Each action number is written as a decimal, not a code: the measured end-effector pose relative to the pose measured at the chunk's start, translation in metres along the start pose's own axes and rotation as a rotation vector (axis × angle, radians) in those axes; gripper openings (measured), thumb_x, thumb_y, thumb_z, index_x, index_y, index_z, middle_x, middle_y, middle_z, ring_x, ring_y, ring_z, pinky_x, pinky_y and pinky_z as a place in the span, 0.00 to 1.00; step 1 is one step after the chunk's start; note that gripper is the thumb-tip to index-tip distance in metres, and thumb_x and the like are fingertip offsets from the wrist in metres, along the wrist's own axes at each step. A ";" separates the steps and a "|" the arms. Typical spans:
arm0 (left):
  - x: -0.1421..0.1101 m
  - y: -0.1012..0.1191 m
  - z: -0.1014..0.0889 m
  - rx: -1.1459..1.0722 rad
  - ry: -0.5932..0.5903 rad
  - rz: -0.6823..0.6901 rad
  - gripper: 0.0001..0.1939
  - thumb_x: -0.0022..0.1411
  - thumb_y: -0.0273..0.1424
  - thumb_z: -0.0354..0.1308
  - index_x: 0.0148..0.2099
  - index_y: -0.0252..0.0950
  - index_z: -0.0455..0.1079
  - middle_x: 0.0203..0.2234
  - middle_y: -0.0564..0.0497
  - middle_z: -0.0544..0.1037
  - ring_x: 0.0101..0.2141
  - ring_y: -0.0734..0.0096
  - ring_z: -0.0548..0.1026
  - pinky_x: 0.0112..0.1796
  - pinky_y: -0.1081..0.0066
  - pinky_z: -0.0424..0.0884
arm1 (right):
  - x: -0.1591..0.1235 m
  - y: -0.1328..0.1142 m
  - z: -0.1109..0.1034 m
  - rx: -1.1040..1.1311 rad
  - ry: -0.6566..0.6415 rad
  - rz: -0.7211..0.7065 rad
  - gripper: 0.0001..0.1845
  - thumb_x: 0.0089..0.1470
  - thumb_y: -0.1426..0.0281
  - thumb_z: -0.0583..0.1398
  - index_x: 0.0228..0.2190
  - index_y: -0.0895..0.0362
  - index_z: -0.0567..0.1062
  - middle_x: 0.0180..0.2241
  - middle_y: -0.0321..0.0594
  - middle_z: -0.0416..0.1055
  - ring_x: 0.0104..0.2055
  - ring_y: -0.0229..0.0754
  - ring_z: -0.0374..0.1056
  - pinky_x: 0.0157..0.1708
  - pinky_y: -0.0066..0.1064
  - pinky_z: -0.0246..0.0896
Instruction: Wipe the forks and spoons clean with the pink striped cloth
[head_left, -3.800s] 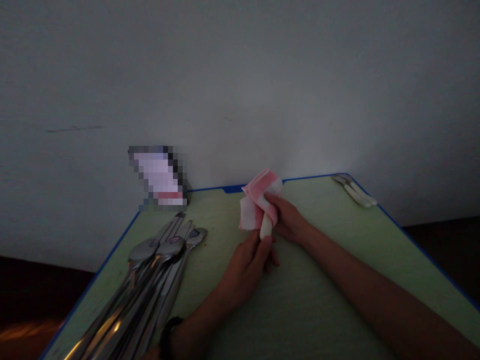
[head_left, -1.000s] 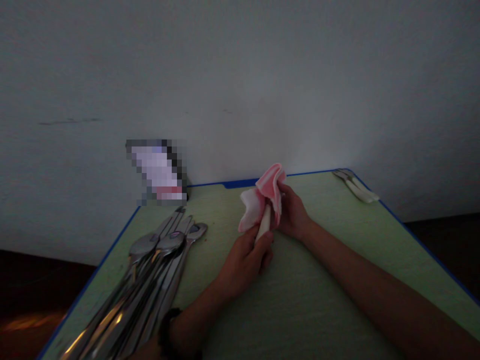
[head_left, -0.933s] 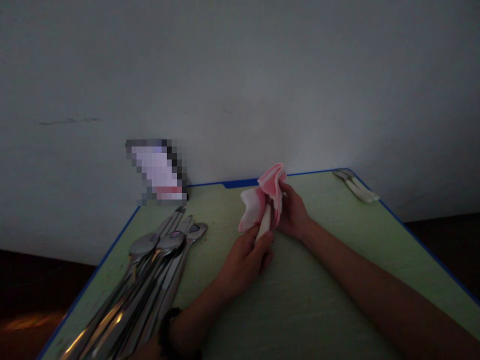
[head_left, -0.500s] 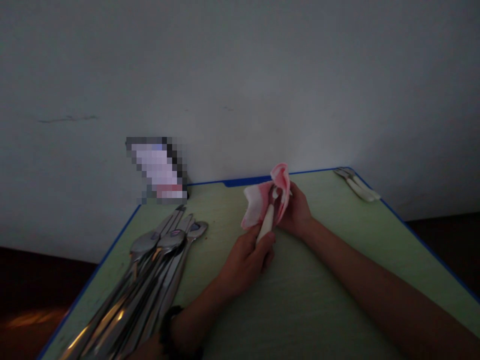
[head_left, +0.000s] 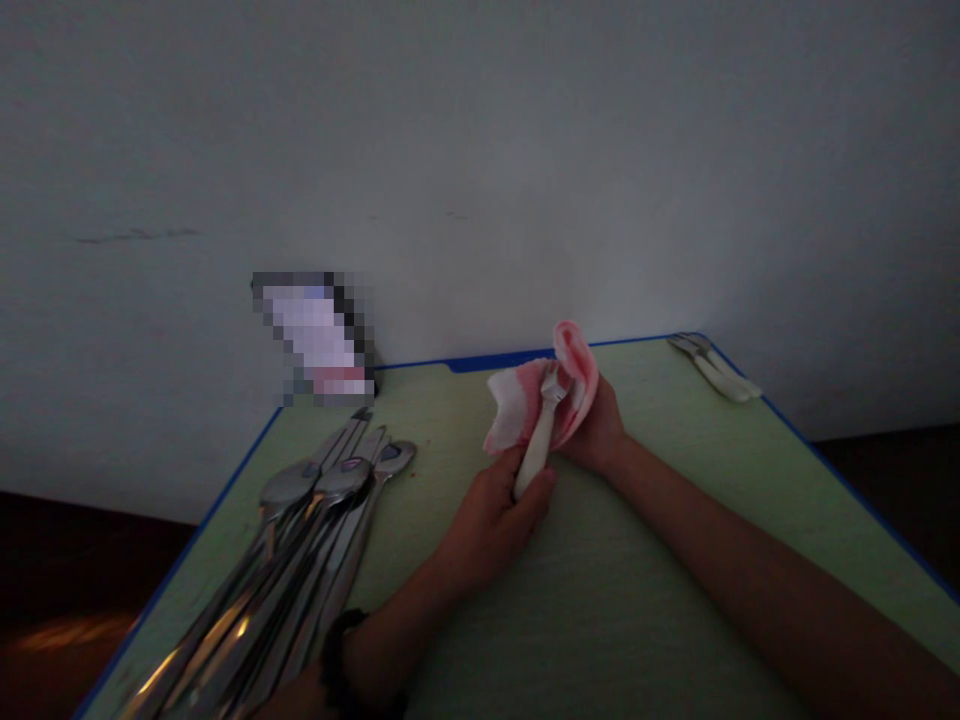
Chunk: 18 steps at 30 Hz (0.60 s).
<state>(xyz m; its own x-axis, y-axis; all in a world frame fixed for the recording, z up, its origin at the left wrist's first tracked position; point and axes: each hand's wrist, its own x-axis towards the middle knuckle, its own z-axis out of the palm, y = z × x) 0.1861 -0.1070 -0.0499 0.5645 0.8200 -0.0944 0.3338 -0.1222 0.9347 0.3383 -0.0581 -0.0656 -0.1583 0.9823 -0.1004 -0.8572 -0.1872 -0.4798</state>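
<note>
My left hand (head_left: 499, 515) is closed round the pale handle of a fork (head_left: 537, 450), its metal tines pointing up and away from me. Behind and around the tines lies a pink and white cloth (head_left: 517, 405), folded open like a pocket. My right hand (head_left: 600, 430) grips this cloth from the right side; its fingers are mostly hidden behind the fabric. The fork's head rests against the cloth's inner face, and the tines are in plain sight.
On the left of the green table (head_left: 637, 590) lies a pile of metal spoons and other cutlery (head_left: 322, 530). Two forks with pale handles (head_left: 724, 375) lie at the far right corner. A blurred-out phone-like device (head_left: 315, 335) leans against the wall (head_left: 480, 150).
The cloth has opened away from the fork's head, its right flap shifting right with my right hand. The tines now show more fully. My left hand has barely moved.
</note>
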 end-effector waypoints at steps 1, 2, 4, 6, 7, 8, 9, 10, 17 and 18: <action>0.000 0.000 0.000 0.004 -0.001 0.006 0.09 0.62 0.37 0.50 0.36 0.35 0.62 0.16 0.58 0.64 0.18 0.76 0.62 0.21 0.76 0.58 | 0.000 0.000 0.001 -0.004 0.006 -0.009 0.13 0.45 0.59 0.56 0.23 0.56 0.72 0.21 0.37 0.71 0.30 0.44 0.68 0.35 0.37 0.65; 0.000 0.000 0.000 0.006 -0.003 0.010 0.09 0.62 0.37 0.49 0.36 0.35 0.62 0.16 0.58 0.64 0.18 0.75 0.62 0.21 0.76 0.58 | 0.000 0.000 0.001 -0.010 0.014 -0.016 0.12 0.45 0.59 0.56 0.22 0.55 0.72 0.20 0.37 0.71 0.29 0.44 0.68 0.35 0.37 0.65; 0.000 -0.001 -0.001 0.003 -0.014 0.014 0.09 0.62 0.37 0.49 0.35 0.35 0.62 0.17 0.58 0.64 0.18 0.75 0.62 0.21 0.76 0.58 | 0.000 -0.001 0.002 -0.027 0.035 -0.021 0.12 0.45 0.60 0.56 0.21 0.54 0.71 0.20 0.36 0.71 0.27 0.43 0.67 0.35 0.37 0.65; 0.000 -0.001 -0.001 0.008 -0.016 0.020 0.09 0.63 0.37 0.49 0.35 0.35 0.62 0.17 0.58 0.64 0.19 0.75 0.62 0.21 0.76 0.58 | 0.001 -0.002 0.002 -0.036 0.058 -0.017 0.11 0.45 0.61 0.56 0.21 0.53 0.70 0.20 0.35 0.71 0.26 0.42 0.66 0.34 0.37 0.64; 0.000 -0.001 -0.001 0.018 -0.012 0.025 0.09 0.62 0.36 0.49 0.36 0.35 0.62 0.18 0.58 0.64 0.19 0.75 0.62 0.21 0.76 0.58 | 0.001 -0.002 0.002 -0.039 0.069 -0.019 0.10 0.46 0.61 0.56 0.20 0.53 0.70 0.19 0.35 0.70 0.25 0.42 0.65 0.33 0.37 0.64; 0.000 -0.001 -0.001 0.034 -0.007 0.029 0.09 0.62 0.36 0.50 0.36 0.35 0.63 0.18 0.57 0.64 0.20 0.75 0.62 0.22 0.76 0.58 | 0.002 -0.003 0.002 -0.043 0.078 -0.027 0.09 0.46 0.63 0.55 0.20 0.52 0.69 0.19 0.35 0.70 0.24 0.42 0.64 0.32 0.37 0.64; 0.000 -0.001 -0.001 0.051 -0.001 0.031 0.09 0.62 0.36 0.50 0.36 0.35 0.63 0.18 0.57 0.64 0.20 0.75 0.63 0.22 0.76 0.59 | 0.002 -0.003 0.002 -0.047 0.084 -0.040 0.08 0.45 0.64 0.55 0.20 0.52 0.69 0.19 0.34 0.70 0.24 0.41 0.64 0.32 0.36 0.63; 0.000 -0.001 -0.001 0.066 0.003 0.030 0.09 0.62 0.36 0.50 0.36 0.34 0.63 0.18 0.57 0.64 0.20 0.75 0.63 0.22 0.76 0.59 | 0.002 -0.003 0.001 -0.051 0.088 -0.051 0.08 0.45 0.65 0.55 0.19 0.52 0.68 0.19 0.34 0.70 0.24 0.41 0.63 0.31 0.36 0.62; -0.002 0.000 -0.001 0.112 -0.007 0.046 0.08 0.61 0.34 0.50 0.36 0.34 0.64 0.21 0.55 0.66 0.22 0.74 0.64 0.23 0.75 0.59 | 0.001 -0.005 0.001 -0.185 0.136 -0.079 0.15 0.49 0.67 0.51 0.14 0.54 0.63 0.14 0.32 0.62 0.20 0.36 0.58 0.27 0.30 0.59; -0.002 -0.001 0.000 0.102 -0.018 0.047 0.08 0.62 0.34 0.50 0.35 0.34 0.63 0.20 0.56 0.66 0.22 0.74 0.63 0.23 0.76 0.59 | 0.000 -0.005 0.002 -0.239 0.125 -0.097 0.15 0.49 0.67 0.52 0.14 0.54 0.63 0.13 0.32 0.61 0.19 0.35 0.56 0.25 0.29 0.58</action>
<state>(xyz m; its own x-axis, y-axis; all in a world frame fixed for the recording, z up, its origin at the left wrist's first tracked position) 0.1849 -0.1082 -0.0503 0.5946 0.8019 -0.0581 0.3814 -0.2177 0.8984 0.3412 -0.0569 -0.0617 -0.0063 0.9896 -0.1436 -0.7228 -0.1037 -0.6832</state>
